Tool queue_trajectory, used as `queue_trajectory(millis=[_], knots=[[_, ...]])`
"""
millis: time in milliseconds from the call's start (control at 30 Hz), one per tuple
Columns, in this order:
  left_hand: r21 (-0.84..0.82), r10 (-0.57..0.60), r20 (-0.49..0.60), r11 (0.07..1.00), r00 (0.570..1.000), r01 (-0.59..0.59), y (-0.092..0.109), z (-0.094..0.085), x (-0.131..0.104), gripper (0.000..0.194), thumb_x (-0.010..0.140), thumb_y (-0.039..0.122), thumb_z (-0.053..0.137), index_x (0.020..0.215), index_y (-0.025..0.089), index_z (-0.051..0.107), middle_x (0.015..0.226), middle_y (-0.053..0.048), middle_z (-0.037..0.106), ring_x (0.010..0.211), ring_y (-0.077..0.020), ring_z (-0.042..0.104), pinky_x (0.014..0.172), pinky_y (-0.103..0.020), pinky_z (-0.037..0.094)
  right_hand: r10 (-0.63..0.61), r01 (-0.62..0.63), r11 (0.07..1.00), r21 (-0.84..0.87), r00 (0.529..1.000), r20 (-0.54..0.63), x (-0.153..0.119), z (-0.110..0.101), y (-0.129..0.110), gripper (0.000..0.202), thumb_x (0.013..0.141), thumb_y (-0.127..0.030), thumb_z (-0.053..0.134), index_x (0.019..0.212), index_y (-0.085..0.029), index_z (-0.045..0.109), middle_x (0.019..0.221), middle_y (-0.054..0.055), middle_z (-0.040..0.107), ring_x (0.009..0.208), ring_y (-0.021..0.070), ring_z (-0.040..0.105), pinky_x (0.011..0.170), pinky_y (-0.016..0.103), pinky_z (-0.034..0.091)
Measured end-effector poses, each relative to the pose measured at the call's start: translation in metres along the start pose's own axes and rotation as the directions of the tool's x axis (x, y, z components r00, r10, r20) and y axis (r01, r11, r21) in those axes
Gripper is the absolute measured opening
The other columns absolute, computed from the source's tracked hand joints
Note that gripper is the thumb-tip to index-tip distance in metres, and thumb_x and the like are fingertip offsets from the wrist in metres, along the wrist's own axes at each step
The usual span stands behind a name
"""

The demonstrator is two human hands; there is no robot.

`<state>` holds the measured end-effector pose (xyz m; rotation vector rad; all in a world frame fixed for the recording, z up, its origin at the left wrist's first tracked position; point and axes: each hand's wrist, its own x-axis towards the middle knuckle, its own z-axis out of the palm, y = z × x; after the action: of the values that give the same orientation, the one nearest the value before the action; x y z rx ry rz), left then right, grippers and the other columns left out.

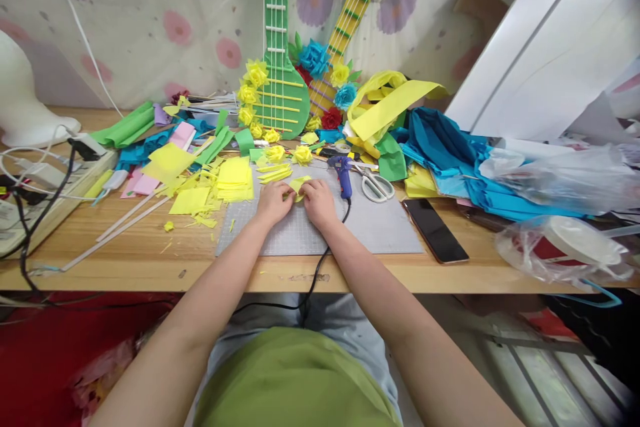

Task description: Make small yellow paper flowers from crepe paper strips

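Note:
My left hand point(274, 203) and my right hand point(320, 203) meet over the grey cutting mat point(385, 227). Both have their fingers closed on a small piece of yellow crepe paper point(299, 183), one at each side of it. The fingertips hide part of the paper. Just beyond my left hand lie folded yellow paper strips point(274, 173), and further left is a stack of yellow paper squares point(235, 179). A blue glue gun point(343, 177) rests to the right of my right hand, beside white-handled scissors point(376, 185).
Two paper-covered lutes, one green point(283, 90) and one yellow point(350, 13), lean at the back among paper flowers. A phone point(436, 230) lies right of the mat. Blue crepe paper point(445, 147) and a plastic-wrapped cup point(565, 247) are further right. A black cord point(320, 267) hangs over the table edge.

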<state>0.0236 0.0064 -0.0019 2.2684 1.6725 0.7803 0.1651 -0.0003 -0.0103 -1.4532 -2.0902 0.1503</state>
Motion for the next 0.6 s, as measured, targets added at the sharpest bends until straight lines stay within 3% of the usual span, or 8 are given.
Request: queue_trajectory(millis=[233,600], knots=[[0.045,0.007,0.015,0.999,1.000,-0.008,-0.008,-0.007,-0.005,0.013,0.073,0.028,0.057,0.077,0.022,0.067,0.092,-0.004,0.065,0.097,-0.0242,0.053,0.089,-0.043,0.036,-0.028,0.025,0.996,0.085,0.999,0.029,-0.003,-0.002,0.006,0.025,0.075,-0.006,0.044,0.077,-0.020,0.064,0.098,0.004,0.063,0.100,0.0199,0.043,0.089,0.034,0.039],[0.112,-0.102,-0.001,0.989,0.995,0.101,-0.002,-0.003,-0.010,0.017,0.068,0.031,0.060,0.082,0.023,0.064,0.096,-0.006,0.060,0.101,-0.0281,0.048,0.086,-0.043,0.036,-0.038,0.025,0.984,0.177,0.997,0.066,-0.007,-0.007,0.016,0.005,0.072,-0.018,0.059,0.076,-0.020,0.062,0.086,0.003,0.063,0.095,0.0193,0.045,0.087,0.032,0.037]])
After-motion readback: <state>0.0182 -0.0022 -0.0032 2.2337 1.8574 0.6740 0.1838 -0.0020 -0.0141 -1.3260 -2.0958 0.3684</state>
